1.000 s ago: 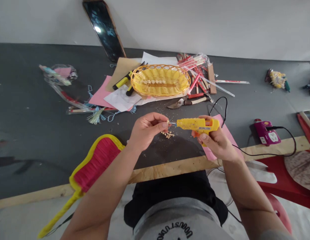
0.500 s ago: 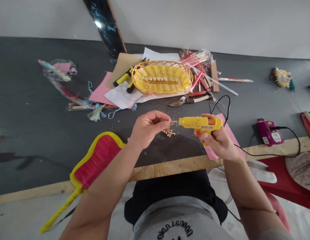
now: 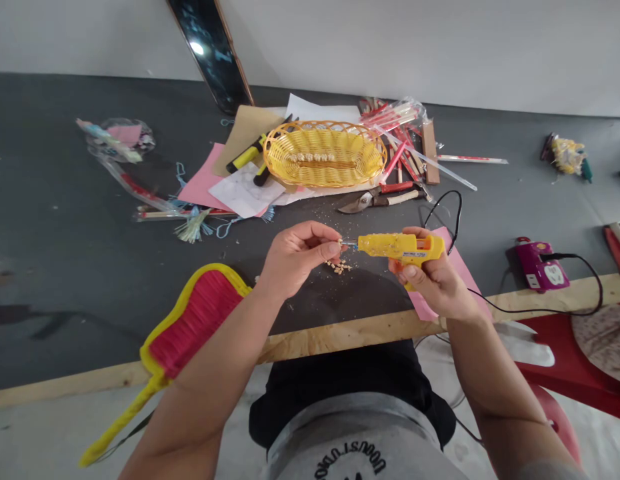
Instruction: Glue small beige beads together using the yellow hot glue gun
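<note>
My right hand [image 3: 433, 280] is wrapped round the handle of a yellow glue gun [image 3: 390, 246], whose metal nozzle points left. The nozzle's tip meets the fingertips of my left hand [image 3: 307, 253]. Thumb and forefinger of that hand pinch a small pale piece [image 3: 341, 243], mostly hidden by the fingers. Just below, a little heap of small pale wooden bits [image 3: 341, 267] lies on the grey table [image 3: 310, 300]. Beyond my hands stands a yellow wicker basket [image 3: 325, 170], with a row of pale clusters inside it.
Pruning shears [image 3: 375, 198] lie in front of the basket. Red-and-white packaged sticks [image 3: 403, 157] are piled at its right. A pink-and-yellow fan [image 3: 195, 320] overhangs the front edge by my left forearm. A black cord runs to a purple power socket [image 3: 541, 265]. A phone [image 3: 210, 53] leans on the wall.
</note>
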Action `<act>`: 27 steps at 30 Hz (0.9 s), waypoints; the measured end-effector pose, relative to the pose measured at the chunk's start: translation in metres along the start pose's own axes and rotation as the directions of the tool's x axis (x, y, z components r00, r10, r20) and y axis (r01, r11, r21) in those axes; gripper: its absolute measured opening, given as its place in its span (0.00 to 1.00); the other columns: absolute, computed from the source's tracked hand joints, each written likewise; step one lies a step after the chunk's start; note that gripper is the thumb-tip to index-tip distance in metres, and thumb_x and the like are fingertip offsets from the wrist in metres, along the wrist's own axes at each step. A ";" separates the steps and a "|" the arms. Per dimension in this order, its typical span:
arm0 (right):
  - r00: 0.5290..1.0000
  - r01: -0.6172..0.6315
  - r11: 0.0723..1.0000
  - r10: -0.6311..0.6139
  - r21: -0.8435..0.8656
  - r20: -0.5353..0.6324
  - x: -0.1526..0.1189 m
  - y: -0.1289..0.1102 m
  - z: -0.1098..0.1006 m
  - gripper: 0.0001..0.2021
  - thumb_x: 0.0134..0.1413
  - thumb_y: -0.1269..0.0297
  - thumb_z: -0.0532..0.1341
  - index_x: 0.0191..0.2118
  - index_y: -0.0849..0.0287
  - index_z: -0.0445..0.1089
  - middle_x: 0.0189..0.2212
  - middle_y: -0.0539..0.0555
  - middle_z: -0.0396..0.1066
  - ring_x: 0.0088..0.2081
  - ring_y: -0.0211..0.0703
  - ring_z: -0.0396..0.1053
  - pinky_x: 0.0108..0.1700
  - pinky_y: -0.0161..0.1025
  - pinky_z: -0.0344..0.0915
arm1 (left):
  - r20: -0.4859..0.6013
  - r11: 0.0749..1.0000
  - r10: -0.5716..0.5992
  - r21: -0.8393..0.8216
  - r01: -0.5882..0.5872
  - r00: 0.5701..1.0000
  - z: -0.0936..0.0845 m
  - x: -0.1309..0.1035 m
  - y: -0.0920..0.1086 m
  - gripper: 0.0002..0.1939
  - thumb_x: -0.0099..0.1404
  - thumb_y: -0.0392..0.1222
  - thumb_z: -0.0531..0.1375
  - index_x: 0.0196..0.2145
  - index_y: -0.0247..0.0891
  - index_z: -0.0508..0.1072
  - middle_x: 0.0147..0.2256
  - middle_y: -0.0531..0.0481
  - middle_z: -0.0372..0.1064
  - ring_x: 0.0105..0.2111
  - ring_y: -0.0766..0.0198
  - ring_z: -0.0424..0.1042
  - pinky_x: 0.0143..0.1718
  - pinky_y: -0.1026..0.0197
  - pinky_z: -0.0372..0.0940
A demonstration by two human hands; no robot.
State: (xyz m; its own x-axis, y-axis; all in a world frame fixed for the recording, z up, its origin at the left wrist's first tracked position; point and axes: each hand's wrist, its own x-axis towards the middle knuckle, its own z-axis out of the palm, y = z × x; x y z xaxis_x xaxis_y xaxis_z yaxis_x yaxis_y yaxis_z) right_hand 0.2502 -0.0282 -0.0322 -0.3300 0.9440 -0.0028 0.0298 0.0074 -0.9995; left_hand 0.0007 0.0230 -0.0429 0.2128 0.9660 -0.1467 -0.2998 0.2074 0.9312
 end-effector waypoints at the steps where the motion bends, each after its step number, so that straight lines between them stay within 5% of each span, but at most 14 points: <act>1: 1.000 0.000 1.000 0.000 -0.001 -0.001 0.000 0.000 0.000 0.23 0.67 0.54 0.60 0.60 0.53 0.52 0.38 0.53 0.68 0.31 0.36 0.64 0.28 0.34 0.63 | 0.000 1.000 0.001 0.001 -0.001 1.000 0.000 0.000 0.000 0.14 0.47 0.45 0.77 0.29 0.38 0.81 0.24 0.53 0.76 0.23 0.68 0.75 0.27 0.67 0.73; 27: 1.000 -0.019 0.999 0.019 -0.050 -0.010 0.000 -0.001 0.000 0.24 0.66 0.51 0.61 0.59 0.54 0.53 0.37 0.54 0.69 0.30 0.37 0.65 0.28 0.36 0.64 | 0.001 1.000 0.000 0.005 0.000 1.000 -0.001 0.000 -0.002 0.13 0.47 0.44 0.77 0.29 0.38 0.81 0.24 0.53 0.76 0.24 0.67 0.75 0.27 0.67 0.72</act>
State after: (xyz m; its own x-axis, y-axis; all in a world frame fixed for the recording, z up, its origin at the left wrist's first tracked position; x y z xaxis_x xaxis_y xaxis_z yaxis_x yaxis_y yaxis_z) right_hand 0.2501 -0.0278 -0.0309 -0.3196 0.9473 -0.0211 0.0834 0.0059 -0.9965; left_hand 0.0003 0.0230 -0.0449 0.2141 0.9659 -0.1457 -0.2952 0.2062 0.9329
